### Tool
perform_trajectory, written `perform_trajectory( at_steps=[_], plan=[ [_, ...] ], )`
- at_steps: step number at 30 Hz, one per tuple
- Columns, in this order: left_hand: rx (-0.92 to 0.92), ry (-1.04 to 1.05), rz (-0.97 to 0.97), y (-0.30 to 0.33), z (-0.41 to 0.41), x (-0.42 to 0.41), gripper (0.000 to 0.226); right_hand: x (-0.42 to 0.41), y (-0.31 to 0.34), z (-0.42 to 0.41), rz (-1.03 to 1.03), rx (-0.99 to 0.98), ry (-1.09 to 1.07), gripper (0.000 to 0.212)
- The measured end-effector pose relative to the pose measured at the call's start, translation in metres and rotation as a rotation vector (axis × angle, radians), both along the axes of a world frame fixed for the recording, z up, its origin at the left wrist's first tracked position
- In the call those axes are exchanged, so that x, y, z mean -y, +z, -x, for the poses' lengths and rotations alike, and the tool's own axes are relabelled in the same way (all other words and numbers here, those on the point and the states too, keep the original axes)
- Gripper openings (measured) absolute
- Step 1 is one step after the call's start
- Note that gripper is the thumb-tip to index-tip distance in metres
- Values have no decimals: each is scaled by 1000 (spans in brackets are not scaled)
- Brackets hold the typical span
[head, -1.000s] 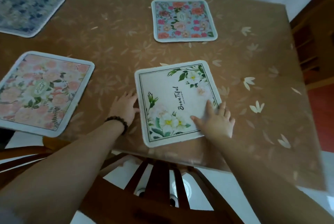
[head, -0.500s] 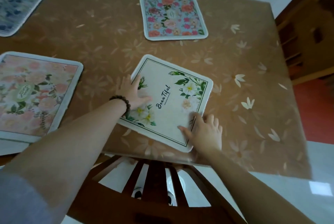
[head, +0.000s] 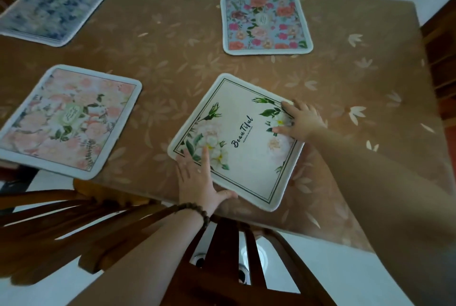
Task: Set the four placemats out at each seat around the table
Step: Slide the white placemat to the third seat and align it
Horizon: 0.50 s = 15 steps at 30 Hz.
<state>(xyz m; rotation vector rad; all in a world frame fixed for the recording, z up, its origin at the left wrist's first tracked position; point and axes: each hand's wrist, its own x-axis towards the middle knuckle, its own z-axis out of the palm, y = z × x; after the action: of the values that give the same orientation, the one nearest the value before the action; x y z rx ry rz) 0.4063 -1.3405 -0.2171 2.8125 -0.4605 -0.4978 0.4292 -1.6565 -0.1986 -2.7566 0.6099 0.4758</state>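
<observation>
Rotated further askew, the cream floral "Beautiful" placemat [head: 243, 140] lies under both flat, unclenched hands, left [head: 197, 179] and right [head: 302, 120]; overturning it risks leaving it crooked near the bench [head: 172, 34] edge.

The blue placemat [head: 50, 13] is blurred and seemingly cut by the left edge. The pink placemat [head: 66, 120] also runs off there. Small print under "Beautiful" on the cream placemat [head: 244, 137] is unreadable.

Cream floral placemat [head: 246, 157]; brown leaf-print tablecloth [head: 172, 41]
</observation>
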Motion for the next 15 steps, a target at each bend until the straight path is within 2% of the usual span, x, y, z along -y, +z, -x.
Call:
perform_trajectory(
  at_steps=[4,7,11,15],
  plan=[
    [-28,131,118,2,-12,-4,138,1,2,16,49,16,-56,87],
    [-43,111,170,6,-31,-11,126,-8,3,43,103,25,-125,84],
    [-87,59,303,12,-59,-11,96,-34,1,90,179,27,-228,86],
    [-252,-30,375,20,-83,-8,58,-75,0,126,181,57,-293,80]
  ],
)
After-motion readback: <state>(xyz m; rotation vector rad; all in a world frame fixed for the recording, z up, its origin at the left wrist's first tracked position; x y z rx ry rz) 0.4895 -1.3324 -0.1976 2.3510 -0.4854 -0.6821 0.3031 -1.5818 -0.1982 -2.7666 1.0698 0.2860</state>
